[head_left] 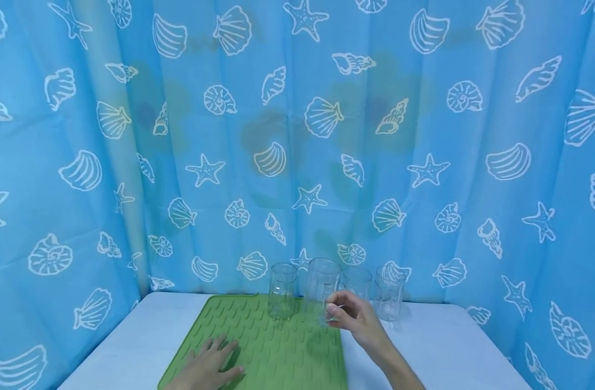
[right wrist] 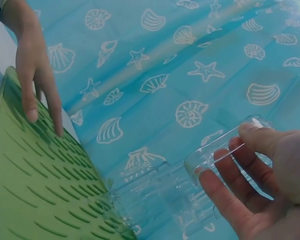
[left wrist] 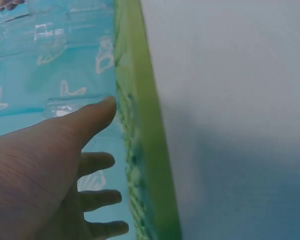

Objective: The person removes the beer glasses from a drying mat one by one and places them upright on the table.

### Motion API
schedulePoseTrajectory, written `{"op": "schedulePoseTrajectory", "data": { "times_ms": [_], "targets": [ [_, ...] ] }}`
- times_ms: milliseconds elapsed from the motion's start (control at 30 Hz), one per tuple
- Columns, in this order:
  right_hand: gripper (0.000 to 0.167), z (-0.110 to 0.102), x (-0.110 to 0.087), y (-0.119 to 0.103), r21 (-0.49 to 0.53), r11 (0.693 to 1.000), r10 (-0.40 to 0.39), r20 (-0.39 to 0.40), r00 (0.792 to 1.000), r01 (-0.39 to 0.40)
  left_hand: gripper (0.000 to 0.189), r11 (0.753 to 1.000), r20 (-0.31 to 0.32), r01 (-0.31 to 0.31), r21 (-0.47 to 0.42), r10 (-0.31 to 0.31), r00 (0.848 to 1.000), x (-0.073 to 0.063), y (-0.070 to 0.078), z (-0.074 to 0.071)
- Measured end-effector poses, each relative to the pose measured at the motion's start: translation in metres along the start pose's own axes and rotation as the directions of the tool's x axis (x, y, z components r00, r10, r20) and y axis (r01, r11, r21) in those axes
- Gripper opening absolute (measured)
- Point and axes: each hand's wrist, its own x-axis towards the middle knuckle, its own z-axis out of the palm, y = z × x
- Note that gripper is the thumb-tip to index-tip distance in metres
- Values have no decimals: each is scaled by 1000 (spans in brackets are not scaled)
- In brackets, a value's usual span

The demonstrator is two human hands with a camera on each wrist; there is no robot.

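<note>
My right hand [head_left: 358,319] grips a clear drinking glass [head_left: 321,287] by its right side, close over the right part of a green ridged mat [head_left: 258,346]. In the right wrist view the fingers and thumb curl round this glass [right wrist: 210,150], which looks tilted there. A second clear glass [head_left: 282,295] stands upright on the mat's far part, left of the held one. Over the mat's near left part is my left hand [head_left: 209,363], fingers spread and holding nothing. Its thumb and fingertips point toward the mat [left wrist: 150,135] in the left wrist view.
Two more clear glasses, one behind my right hand [head_left: 357,279] and one farther right [head_left: 390,298], stand upright at the back of the white table [head_left: 439,346]. A blue curtain [head_left: 288,162] with white shell prints hangs behind the table and along its sides.
</note>
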Motion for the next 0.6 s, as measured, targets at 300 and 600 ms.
{"op": "schedulePoseTrajectory", "data": {
  "times_ms": [300, 600],
  "targets": [
    [35, -1, 1, -1, 11, 1000, -8, -12, 1000, 9, 61, 986, -112, -161, -48, 154, 982, 1, 13, -5],
    [31, -2, 0, -8, -58, 998, -31, -11, 999, 31, 63, 934, -322, -337, -114, 286, 902, 13, 54, -11]
  ]
}}
